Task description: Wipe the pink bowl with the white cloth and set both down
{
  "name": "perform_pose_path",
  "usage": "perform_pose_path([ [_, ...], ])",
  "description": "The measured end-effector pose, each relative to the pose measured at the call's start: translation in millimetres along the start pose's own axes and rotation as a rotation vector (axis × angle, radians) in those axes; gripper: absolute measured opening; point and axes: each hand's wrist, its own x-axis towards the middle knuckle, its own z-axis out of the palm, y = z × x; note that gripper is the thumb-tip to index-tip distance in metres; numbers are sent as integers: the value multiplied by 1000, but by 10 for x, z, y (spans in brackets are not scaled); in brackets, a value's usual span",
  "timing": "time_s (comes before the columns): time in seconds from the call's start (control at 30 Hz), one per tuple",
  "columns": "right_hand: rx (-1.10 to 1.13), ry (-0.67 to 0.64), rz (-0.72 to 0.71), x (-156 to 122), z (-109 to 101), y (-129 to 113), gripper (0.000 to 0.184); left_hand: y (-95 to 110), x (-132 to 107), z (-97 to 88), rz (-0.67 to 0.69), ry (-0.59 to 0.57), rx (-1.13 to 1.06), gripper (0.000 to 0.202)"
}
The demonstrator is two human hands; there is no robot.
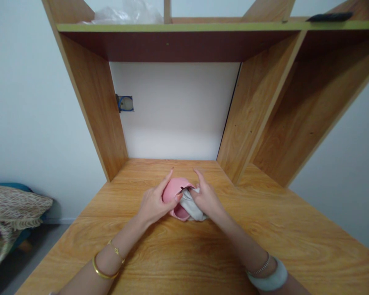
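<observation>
Now you have two hands at work on two small pieces of fabric, mid-way along the wooden desk (264, 229). Your left hand (153, 204) curls around the pink piece (172, 189), thumb pinched on its edge, forefinger sticking out straight. Your right hand (206, 199) is closed on the white piece (193, 209), which touches the pink one, forefinger likewise raised. You wear four bracelets: two gold ones (106, 268) on the left wrist, and a white bangle (272, 278) and a thin silver chain on the right. One blue wall box (125, 103) sits behind. What the fabrics are is hard to tell, since your palms hide much of both. The crumpled plastic (129, 14) on the top shelf and the patterned blanket (9, 209) at the left are cut off by the frame.
</observation>
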Motion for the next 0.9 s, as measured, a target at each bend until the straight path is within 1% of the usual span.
perform_pose_path([
  [0.1,169,86,45,21,17,21,63,-35,4,56,20,40,-159,82],
  [0.17,294,169,52,38,47,31,60,-38,-10,130,39,59,-299,92],
  [0.23,424,232,48,56,97,42,54,-21,-35,218,35,59,-396,98],
  [0.27,489,239,42,65,127,47,50,-7,-48,258,24,54,-426,97],
  [0.37,622,193,34,84,223,55,39,29,-71,324,3,51,-499,85],
  [0.47,632,145,78,98,293,59,36,35,-62,298,-10,58,-520,77],
  [0.57,600,104,94,116,288,78,43,32,-43,235,-17,58,-484,73],
  [0.63,537,86,87,122,227,97,53,35,-37,201,-9,62,-436,70],
  [0.7,385,76,101,114,132,108,65,40,-37,183,6,63,-389,67],
  [0.77,180,64,113,88,28,98,70,39,-39,181,8,59,-370,63],
  [0.83,-25,74,99,52,-57,59,68,29,-37,189,-12,57,-372,61],
  [0.9,-196,115,70,16,-109,3,65,12,-28,200,-37,58,-358,60],
])
